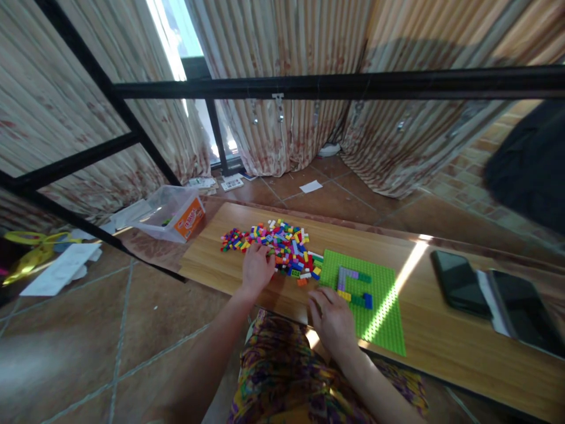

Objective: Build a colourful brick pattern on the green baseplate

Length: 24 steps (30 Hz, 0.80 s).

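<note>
Currently, loose bricks (289,244) are touched on the counter (379,253) by the left hand (259,266), its grip indiscernible, while the loosely curled right hand (329,315) is held at the green baseplate (384,285).

The left hand's (258,268) fingertips are hidden among small bricks (286,244). The right hand (332,315) hides part of the green baseplate (384,294). The dark object (529,165) at right is blurred and cut off.
</note>
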Motion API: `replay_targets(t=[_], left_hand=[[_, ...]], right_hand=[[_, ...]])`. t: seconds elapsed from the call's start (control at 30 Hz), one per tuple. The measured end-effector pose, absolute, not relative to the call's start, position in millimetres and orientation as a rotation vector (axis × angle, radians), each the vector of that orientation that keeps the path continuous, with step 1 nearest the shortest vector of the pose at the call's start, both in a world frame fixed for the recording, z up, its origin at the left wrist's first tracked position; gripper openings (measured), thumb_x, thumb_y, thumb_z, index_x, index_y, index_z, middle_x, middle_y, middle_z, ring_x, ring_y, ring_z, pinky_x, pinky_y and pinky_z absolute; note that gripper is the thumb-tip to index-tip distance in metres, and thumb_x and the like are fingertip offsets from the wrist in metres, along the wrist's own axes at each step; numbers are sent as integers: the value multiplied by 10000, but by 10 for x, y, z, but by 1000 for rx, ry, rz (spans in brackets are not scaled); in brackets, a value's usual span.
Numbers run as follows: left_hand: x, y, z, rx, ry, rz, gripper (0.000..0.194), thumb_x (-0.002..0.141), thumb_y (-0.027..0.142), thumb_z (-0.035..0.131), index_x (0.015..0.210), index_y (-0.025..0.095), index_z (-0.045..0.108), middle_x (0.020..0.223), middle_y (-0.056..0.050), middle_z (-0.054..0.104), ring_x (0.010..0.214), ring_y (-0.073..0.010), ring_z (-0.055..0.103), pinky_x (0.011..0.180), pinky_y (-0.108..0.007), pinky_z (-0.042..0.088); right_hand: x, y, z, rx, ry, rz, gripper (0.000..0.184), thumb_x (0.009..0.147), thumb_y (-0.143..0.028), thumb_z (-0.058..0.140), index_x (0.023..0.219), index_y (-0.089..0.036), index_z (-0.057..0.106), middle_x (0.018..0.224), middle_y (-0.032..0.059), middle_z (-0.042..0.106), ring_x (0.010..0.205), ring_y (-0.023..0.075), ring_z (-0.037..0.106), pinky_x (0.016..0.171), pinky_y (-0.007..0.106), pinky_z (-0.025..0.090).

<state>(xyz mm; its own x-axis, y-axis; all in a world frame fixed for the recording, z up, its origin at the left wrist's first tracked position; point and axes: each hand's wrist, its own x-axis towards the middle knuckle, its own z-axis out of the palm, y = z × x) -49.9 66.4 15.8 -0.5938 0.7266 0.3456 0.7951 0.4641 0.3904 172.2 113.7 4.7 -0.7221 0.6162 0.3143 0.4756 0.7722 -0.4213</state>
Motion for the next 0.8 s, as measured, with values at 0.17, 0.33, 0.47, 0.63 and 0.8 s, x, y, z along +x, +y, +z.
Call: replay_targets(t=[0.17, 0.33, 0.47, 0.63, 0.8], left_hand=[[-482, 673, 147, -1331, -2609, -815, 102, 823, 167, 562, 827, 157, 663, 918, -86, 616, 912, -226, 578, 876, -382, 485], [-463, 650, 96, -1351, -2540, -943, 117, 812, 158, 578, 879, 168, 673, 999, -94, 624, 967, -244, 579, 893, -400, 488], [-449, 580, 46, -1377, -2432, -1029, 192, 818, 168, 579, 991, 187, 658, 1074, -92, 614, 1022, -247, 569, 930, -413, 484], [-430, 390, -37, -1283, -2331, -1114, 264, 868, 209, 548, 1122, 183, 613, 1133, -108, 594, 1070, -242, 562, 946, -411, 488], [-473, 256, -143, -1079, -2350, -1070, 317, 894, 251, 531, 1194, 154, 569, 1185, -144, 569, 1131, -270, 538, 964, -443, 478]], right_hand=[[1791, 1137, -26, -804, -2493, 463, 214, 933, -211, 472, 943, -193, 685, 927, 70, 655, 855, 193, 587, 778, 307, 429], [1756, 1189, -43, -805, -2478, 487, 206, 928, -208, 481, 939, -203, 687, 925, 60, 659, 840, 185, 590, 766, 300, 421], [1609, 1323, 57, -831, -2461, 496, 202, 928, -224, 490, 955, -219, 691, 951, 56, 671, 878, 197, 599, 797, 311, 418], [1321, 1537, 212, -845, -2475, 526, 215, 932, -244, 484, 991, -200, 686, 992, 70, 672, 912, 206, 598, 847, 318, 424], [989, 1721, 315, -858, -2559, 482, 252, 941, -271, 469, 1044, -176, 678, 1017, 92, 670, 965, 218, 591, 887, 315, 412]])
